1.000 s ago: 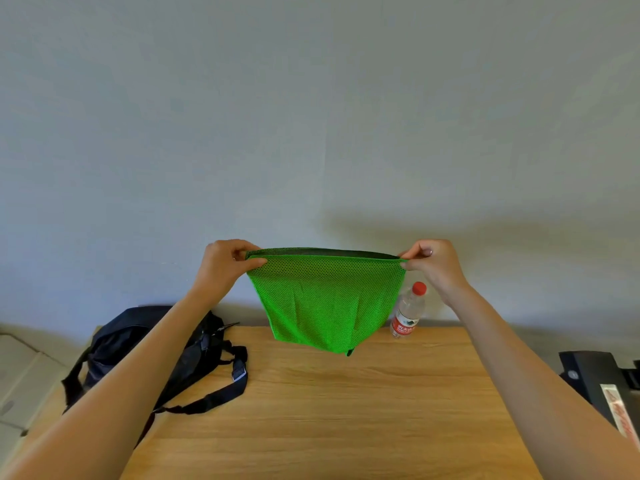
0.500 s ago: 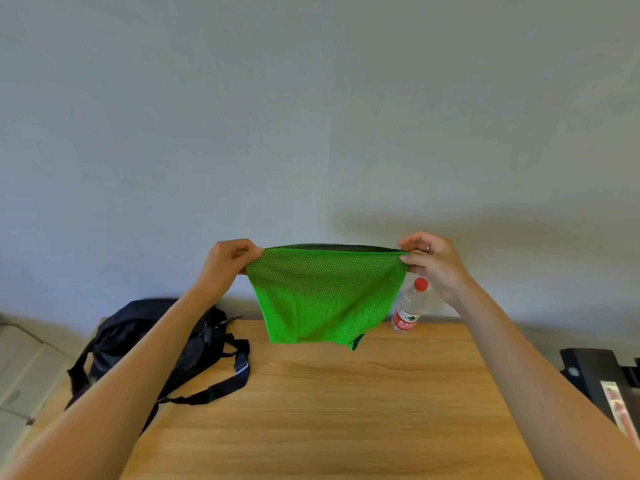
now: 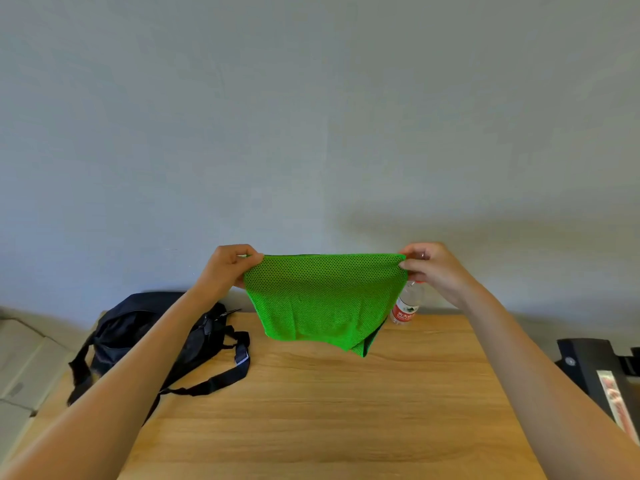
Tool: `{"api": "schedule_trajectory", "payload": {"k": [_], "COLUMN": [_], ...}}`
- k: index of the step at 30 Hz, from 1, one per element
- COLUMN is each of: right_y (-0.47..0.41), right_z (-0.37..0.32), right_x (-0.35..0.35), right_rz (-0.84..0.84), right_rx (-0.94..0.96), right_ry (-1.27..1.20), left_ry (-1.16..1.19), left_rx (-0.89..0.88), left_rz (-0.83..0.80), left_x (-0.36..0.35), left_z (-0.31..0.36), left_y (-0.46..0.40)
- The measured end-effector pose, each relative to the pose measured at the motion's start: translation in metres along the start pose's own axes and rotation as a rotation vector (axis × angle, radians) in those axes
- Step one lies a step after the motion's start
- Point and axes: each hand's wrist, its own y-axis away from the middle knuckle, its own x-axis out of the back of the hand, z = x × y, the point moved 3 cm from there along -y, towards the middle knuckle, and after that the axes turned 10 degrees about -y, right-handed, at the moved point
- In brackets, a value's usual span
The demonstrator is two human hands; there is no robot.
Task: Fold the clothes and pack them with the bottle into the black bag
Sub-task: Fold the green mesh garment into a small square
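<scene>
I hold a green mesh garment point(image 3: 322, 299) in the air above the far part of the wooden table point(image 3: 329, 410). My left hand point(image 3: 230, 268) pinches its top left corner and my right hand point(image 3: 433, 268) pinches its top right corner, so the cloth hangs stretched between them. Its lower edge hangs just above the tabletop. A clear plastic bottle point(image 3: 407, 306) with a red-and-white label stands at the far right of the table, half hidden behind the cloth and my right hand. The black bag point(image 3: 145, 330) lies at the table's far left, its straps spread toward the middle.
A grey wall rises right behind the table. A black device point(image 3: 599, 372) with a printed label sits off the table's right edge. Pale boxes point(image 3: 24, 362) lie on the floor to the left.
Both hands have drawn the garment a little toward me and lower, with the top edge pulled flatter. The cloth's hem has swung and now dips toward the right. The bottle's red cap is now hidden.
</scene>
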Motion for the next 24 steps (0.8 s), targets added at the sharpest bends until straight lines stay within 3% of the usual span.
{"api": "schedule_trajectory", "payload": {"k": [4, 13, 19, 24], "right_y": [0.000, -0.016, -0.040, -0.039], "right_z": [0.004, -0.009, -0.025, -0.028], "right_x": [0.000, -0.005, 0.003, 0.005], "right_rz": [-0.031, 0.084, 0.193, 0.164], "right_rx": [-0.017, 0.038, 0.160, 0.184], "right_ry": [-0.009, 0.004, 0.009, 0.001], "left_ry": [-0.016, -0.090, 0.019, -0.029], "left_rx": [0.005, 0.029, -0.066, -0.114], "left_rz": [-0.003, -0.107, -0.029, -0.012], "left_x": [0.000, 0.004, 0.017, 0.024], "left_z": [-0.001, -0.007, 0.014, 0.016], "left_y": [0.003, -0.014, -0.034, -0.032]}}
